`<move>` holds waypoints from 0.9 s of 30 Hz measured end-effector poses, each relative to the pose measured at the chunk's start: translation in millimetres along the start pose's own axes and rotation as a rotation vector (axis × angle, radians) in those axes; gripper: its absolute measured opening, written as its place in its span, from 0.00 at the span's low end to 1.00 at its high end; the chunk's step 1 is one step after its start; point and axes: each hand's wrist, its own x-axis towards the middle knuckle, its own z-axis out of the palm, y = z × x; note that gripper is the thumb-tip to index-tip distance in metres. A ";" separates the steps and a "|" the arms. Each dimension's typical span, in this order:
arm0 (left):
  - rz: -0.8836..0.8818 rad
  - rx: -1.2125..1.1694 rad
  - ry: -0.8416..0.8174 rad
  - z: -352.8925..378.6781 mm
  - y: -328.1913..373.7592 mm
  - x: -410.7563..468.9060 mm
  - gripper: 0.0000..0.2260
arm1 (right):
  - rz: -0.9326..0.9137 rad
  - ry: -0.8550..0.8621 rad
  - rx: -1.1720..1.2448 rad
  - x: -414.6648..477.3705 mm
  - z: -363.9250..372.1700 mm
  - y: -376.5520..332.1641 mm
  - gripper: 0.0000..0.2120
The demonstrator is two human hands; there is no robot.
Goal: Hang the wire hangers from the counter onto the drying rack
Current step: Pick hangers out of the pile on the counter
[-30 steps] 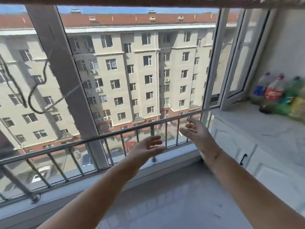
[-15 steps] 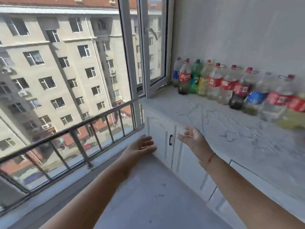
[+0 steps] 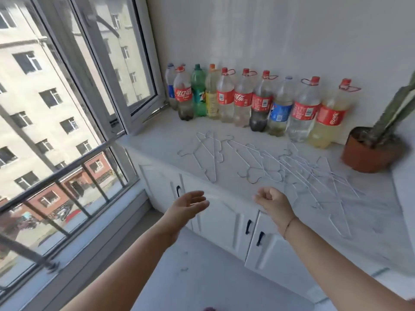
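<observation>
Head view: my left hand hovers in front of the white panelled cabinet doors, palm showing, fingers straight and loose, holding nothing. My right hand hangs just to the right of it, near the front edge of the pale marble-patterned counter, its fingers loosely curled, gripping nothing and touching nothing.

The thin silver wire hangers lie flat in a tangled scatter on the counter, just beyond my right hand and spreading away to the right. A few lie apart to the left of the main heap.

Along the far wall stands a row of large plastic drink bottles, most with red labels and caps, one green. At the far right of the counter sits a round brown plant pot holding a green cactus-like plant. To the left, a grey metal railing runs across the window.
</observation>
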 end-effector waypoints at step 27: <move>-0.178 0.050 -0.149 36.3 20.7 281.6 0.17 | 0.258 0.105 -0.724 250.8 -51.0 75.9 0.10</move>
